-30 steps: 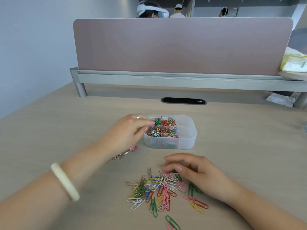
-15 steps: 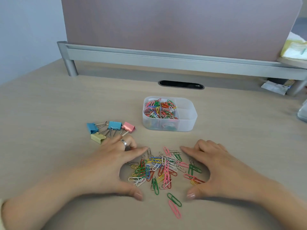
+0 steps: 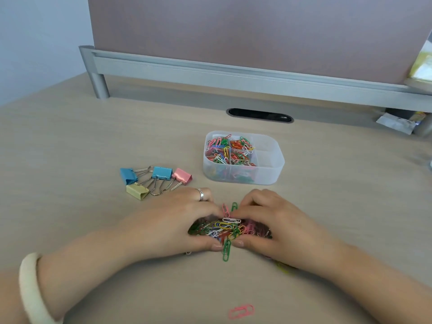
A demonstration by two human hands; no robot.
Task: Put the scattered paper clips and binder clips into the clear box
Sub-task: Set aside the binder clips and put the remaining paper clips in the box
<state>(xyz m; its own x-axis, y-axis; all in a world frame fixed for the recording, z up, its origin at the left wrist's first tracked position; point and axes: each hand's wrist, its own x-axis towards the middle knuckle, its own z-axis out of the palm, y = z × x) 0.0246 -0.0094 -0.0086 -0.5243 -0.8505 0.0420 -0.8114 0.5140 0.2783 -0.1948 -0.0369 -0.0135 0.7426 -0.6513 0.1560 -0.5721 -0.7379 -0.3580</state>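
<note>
Half a second ago the left hand (image 3: 177, 220) and right hand (image 3: 275, 228) lay apart around the spread paper clips (image 3: 228, 228); now they have closed together, cupping the heap just in front of the clear box (image 3: 268, 176), ready to lift. One pink clip (image 3: 241, 311) lies well nearer the person. Four binder clips (image 3: 154, 181) wait left of the box on the counter (image 3: 70, 148); nothing blocks the way.

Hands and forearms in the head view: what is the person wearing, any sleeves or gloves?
Both forearms are bare as far as the frame shows, with no sleeves and no gloves. The left hand has a silver ring on one finger, and a thick, smooth cream bangle sits on the left wrist. The right hand shows no jewellery. Nails are short and plain.
</note>
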